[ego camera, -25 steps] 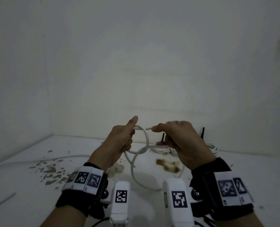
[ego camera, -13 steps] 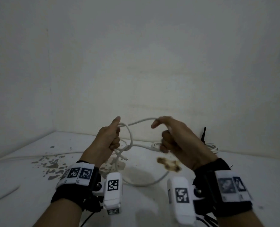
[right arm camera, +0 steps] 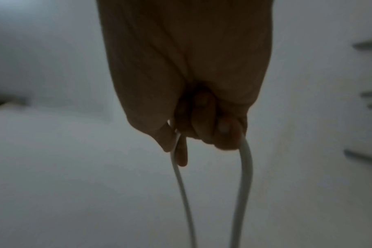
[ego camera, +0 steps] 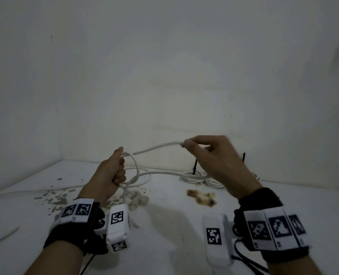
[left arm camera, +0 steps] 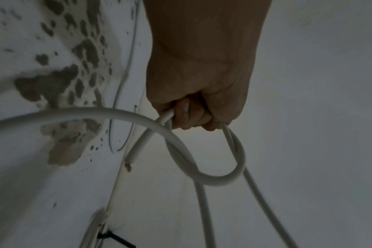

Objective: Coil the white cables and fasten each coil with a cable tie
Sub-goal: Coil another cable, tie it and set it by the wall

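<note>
Gripping a small loop of white cable (ego camera: 133, 171) in the left hand (ego camera: 109, 175); pinching the same cable's free run in the right hand (ego camera: 214, 155), stretched taut up and rightward above the table (ego camera: 164, 245). Nearer the loop: the left.

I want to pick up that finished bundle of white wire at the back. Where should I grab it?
Probably beside the black cable tie, coming down from above. The tied white bundle lies flat on the table, and the tie pinches its loops together there, so fingers could close round every strand.
</note>
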Demonstrator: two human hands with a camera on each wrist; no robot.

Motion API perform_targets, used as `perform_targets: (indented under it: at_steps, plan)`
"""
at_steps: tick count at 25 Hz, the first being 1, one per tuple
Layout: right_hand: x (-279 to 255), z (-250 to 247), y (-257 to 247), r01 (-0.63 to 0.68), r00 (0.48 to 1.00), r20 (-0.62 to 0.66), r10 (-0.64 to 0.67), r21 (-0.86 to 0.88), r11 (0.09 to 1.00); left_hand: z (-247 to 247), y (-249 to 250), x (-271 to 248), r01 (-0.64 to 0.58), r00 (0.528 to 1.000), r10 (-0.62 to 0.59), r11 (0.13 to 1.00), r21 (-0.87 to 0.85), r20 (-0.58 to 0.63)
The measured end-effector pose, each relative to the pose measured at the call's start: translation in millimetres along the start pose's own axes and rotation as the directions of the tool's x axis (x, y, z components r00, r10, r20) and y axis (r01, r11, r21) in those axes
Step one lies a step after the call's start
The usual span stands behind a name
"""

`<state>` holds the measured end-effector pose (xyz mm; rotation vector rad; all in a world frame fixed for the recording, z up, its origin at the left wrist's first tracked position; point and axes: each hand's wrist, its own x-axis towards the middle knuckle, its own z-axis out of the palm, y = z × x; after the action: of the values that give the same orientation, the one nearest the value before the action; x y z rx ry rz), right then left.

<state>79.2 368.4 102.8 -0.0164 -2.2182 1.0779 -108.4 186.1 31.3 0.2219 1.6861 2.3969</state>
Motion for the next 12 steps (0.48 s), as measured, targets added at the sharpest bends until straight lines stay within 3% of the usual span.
perform_targets:
  at_steps: [2, 3, 4, 5, 6, 7, 8, 9, 10, 11, 12]
  plan:
    - [3, -15, 1, 0.072, 0.985, -0.120, -0.120, -0.347, 0.935, -8, 3, 2, -0.043, 0.999, 0.045, 0.993, 0.109, -0.016]
    - [3, -22, 2, 0.092, 0.983, -0.117, -0.145, -0.373, 0.923, -10, 4, 3, -0.061, 0.998, 0.064, 0.989, 0.132, -0.022]
    - [2, -26, 4, 0.113, 0.985, -0.093, -0.147, -0.302, 0.947, -11, 4, 4, -0.066, 0.997, 0.069, 0.990, 0.129, -0.026]
    - [0, -28, 4, 0.110, 0.990, -0.070, -0.120, -0.126, 0.986, -12, 5, 5, -0.058, 0.998, 0.061, 0.993, 0.107, -0.020]
    - [-2, -28, 1, 0.070, 0.998, -0.004, -0.070, 0.159, 0.985, -12, 4, 6, -0.043, 0.999, 0.044, 0.996, 0.077, -0.010]
    - [-3, -29, -3, -0.014, 0.995, 0.092, -0.030, 0.444, 0.896, -12, 4, 7, -0.026, 1.000, 0.026, 0.998, 0.050, 0.001]
    - [-3, -30, -5, -0.095, 0.988, 0.152, 0.001, 0.607, 0.789, -12, 4, 7, -0.014, 1.000, 0.014, 0.999, 0.030, 0.007]
    - [-2, -31, -4, -0.129, 0.986, 0.162, 0.033, 0.630, 0.766, -12, 4, 7, -0.010, 1.000, 0.010, 1.000, 0.018, 0.007]
    - [0, -32, -2, -0.100, 0.994, 0.094, 0.060, 0.520, 0.848, -12, 5, 8, -0.011, 1.000, 0.011, 1.000, 0.022, 0.002]
    - [2, -31, 1, -0.040, 0.999, -0.015, 0.047, 0.288, 0.957, -13, 6, 7, -0.015, 1.000, 0.015, 0.999, 0.041, -0.005]
    - [3, -30, 3, 0.016, 0.994, -0.104, -0.013, 0.026, 1.000, -13, 6, 7, -0.025, 1.000, 0.026, 0.997, 0.070, -0.014]
